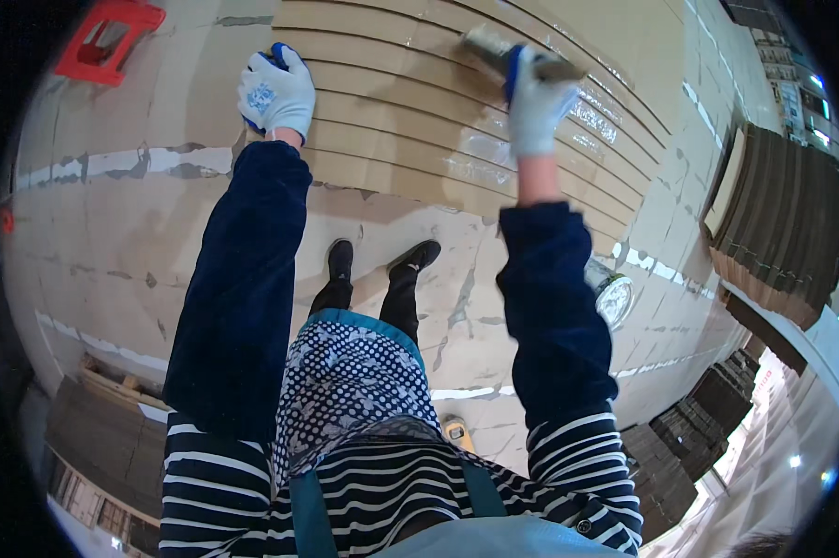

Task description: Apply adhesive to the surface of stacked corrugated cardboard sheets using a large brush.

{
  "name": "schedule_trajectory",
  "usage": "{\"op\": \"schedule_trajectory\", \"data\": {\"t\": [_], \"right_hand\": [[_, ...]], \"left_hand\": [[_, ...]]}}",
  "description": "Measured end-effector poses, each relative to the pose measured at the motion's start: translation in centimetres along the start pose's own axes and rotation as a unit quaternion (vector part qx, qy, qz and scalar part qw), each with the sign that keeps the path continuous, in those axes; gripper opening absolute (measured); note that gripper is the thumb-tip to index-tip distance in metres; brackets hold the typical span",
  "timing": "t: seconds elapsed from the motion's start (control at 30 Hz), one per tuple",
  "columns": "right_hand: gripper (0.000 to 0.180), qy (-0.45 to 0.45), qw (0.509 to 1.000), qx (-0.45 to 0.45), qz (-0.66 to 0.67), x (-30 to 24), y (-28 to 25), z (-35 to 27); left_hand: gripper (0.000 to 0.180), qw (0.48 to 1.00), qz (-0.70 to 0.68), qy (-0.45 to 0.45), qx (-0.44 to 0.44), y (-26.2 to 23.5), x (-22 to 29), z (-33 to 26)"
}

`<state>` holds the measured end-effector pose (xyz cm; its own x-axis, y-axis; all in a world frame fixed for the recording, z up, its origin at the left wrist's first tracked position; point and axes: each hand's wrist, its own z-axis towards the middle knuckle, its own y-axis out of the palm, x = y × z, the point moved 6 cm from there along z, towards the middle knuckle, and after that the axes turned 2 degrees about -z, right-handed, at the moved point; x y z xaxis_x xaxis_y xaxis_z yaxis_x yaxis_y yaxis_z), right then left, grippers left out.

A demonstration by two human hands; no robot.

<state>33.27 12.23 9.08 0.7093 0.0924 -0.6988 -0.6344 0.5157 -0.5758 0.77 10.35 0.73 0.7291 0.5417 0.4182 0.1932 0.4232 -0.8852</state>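
Observation:
Flat tan cardboard sheets (382, 139) lie fanned out in front of me, overlapping so that only a strip of each shows. Glossy wet-looking patches streak their right part. My left hand (278, 91), in a white glove with blue fingertips, is curled at the left edge of the sheets and seems to grip them. Over their right half, my right hand (539, 107), gloved the same way, grips a wide brush (489, 51). The brush is smeared by motion; whether its bristles touch the cardboard I cannot tell.
A red plastic stool-like frame (108, 42) stands at the far left. Beside my right forearm is a round bucket (613, 296). Tall cardboard stacks (778, 219) rise at the right, with more stacks (689, 423) behind. Something yellow (457, 432) lies near my right side.

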Motion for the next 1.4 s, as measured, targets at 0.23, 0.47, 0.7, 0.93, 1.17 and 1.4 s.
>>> {"op": "schedule_trajectory", "data": {"t": [0.23,0.47,0.7,0.93,1.17,1.4], "right_hand": [[0.025,0.079,0.973,-0.216,-0.02,-4.1,1.8,-6.2],[0.013,-0.296,0.939,0.005,-0.176,-7.7,5.6,-1.5],[0.012,-0.07,0.956,-0.283,-0.025,-6.9,2.1,-12.6],[0.009,-0.164,0.953,-0.108,-0.231,-7.1,5.0,-3.4],[0.009,-0.09,0.971,-0.22,0.026,-6.0,-0.9,-13.1],[0.023,-0.305,0.951,-0.055,-0.015,1.1,0.9,9.0]], "left_hand": [[0.036,1.0,-0.007,0.007,0.019,-0.4,0.0,0.8],[0.037,1.0,-0.004,0.008,0.013,-0.1,-0.5,0.6],[0.038,1.0,-0.011,0.011,0.017,-0.5,-0.5,0.8],[0.04,1.0,-0.01,0.014,0.013,-0.3,-0.5,0.2],[0.04,1.0,-0.003,0.007,0.01,-0.4,-0.6,0.8],[0.04,0.999,0.003,0.018,0.027,0.0,-0.5,0.6]]}}
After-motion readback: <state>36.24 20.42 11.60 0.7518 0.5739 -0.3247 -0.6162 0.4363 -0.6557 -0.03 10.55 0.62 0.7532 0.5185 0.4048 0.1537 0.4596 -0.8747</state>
